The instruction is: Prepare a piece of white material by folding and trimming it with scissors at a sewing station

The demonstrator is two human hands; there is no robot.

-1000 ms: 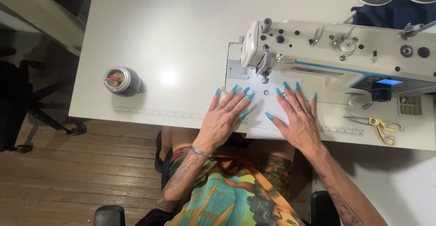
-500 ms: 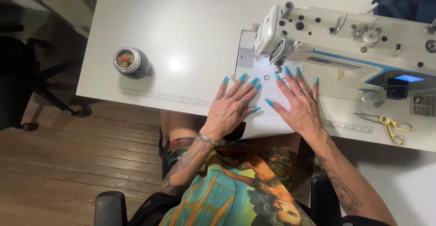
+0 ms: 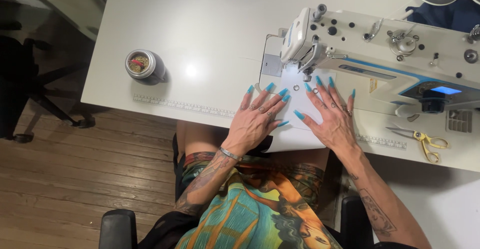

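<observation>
Left hand (image 3: 257,119): flat, palm down, fingers spread and pointing away from the body, at the desk's near edge. Bracelet on the wrist; forearm tattooed, angled up from the lap.
Right hand (image 3: 332,119): flat, palm down, fingers spread, just beside the left. Forearm tattooed, crossing the near edge.

A white table (image 3: 200,24) is carrying an off-white industrial sewing machine (image 3: 390,59), a small metal tin (image 3: 145,66), yellow-handled scissors (image 3: 422,140) and a piece of white fabric (image 3: 297,119) overhanging its front edge.
</observation>
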